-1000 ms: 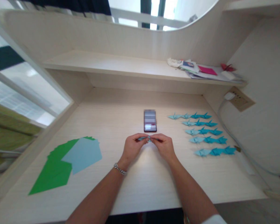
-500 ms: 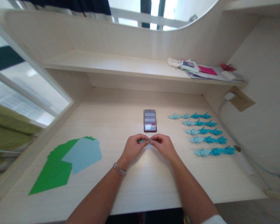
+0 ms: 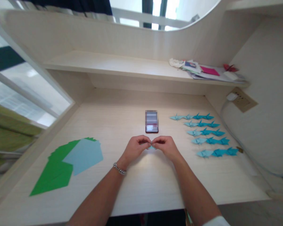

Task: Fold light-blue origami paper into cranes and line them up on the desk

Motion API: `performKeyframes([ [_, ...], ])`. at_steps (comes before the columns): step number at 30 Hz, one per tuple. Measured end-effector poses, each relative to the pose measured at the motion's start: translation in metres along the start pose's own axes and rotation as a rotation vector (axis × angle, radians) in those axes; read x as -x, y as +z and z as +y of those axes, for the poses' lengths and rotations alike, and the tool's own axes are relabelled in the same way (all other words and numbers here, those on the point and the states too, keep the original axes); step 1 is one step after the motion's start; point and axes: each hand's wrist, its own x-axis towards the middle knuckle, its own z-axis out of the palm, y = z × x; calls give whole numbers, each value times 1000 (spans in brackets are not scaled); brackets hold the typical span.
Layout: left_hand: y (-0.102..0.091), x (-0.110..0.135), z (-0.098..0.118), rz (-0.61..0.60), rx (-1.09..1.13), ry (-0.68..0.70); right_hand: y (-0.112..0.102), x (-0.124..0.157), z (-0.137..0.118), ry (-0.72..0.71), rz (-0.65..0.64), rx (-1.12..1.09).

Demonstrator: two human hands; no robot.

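Both hands meet at the middle of the desk, fingertips almost touching. My left hand (image 3: 137,147), with a chain bracelet (image 3: 119,169) on its wrist, is closed in a pinch on a small folded piece of light blue paper (image 3: 152,147). From the other side my right hand (image 3: 165,146) pinches the same paper between thumb and fingers. Most of the paper is hidden behind the fingers; only a little blue shows below the tips. Just beyond the hands lies a phone (image 3: 152,121) with a lit screen.
Rows of folded blue paper cranes (image 3: 207,132) line the right side. On the left lie fanned sheets of green paper (image 3: 54,175) and light blue paper (image 3: 87,157). A shelf (image 3: 122,67) with papers spans the back; a cable (image 3: 235,141) runs along the right wall.
The folded paper has turned or shifted: blue that showed beneath the left fingers now shows below the meeting fingertips. Both hands stay almost in place, still pinching.
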Motion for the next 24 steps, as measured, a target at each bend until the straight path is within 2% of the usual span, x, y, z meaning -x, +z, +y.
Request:
performKeyframes([
  [3, 0, 0, -1, 12, -52, 37, 0, 0, -1, 43, -9, -50],
  [6, 0, 1, 0, 5, -87, 65, 2, -1, 0, 77, 39, -45],
  [11, 2, 1, 0, 7, -104, 54, 2, -4, 7, 43, 74, -21],
  [18, 1, 0, -2, 13, -40, 13, 1, -5, 9, 19, 81, 17],
  [24, 2, -2, -6, 31, 79, -10, 7, -3, 9, -17, 143, 72],
])
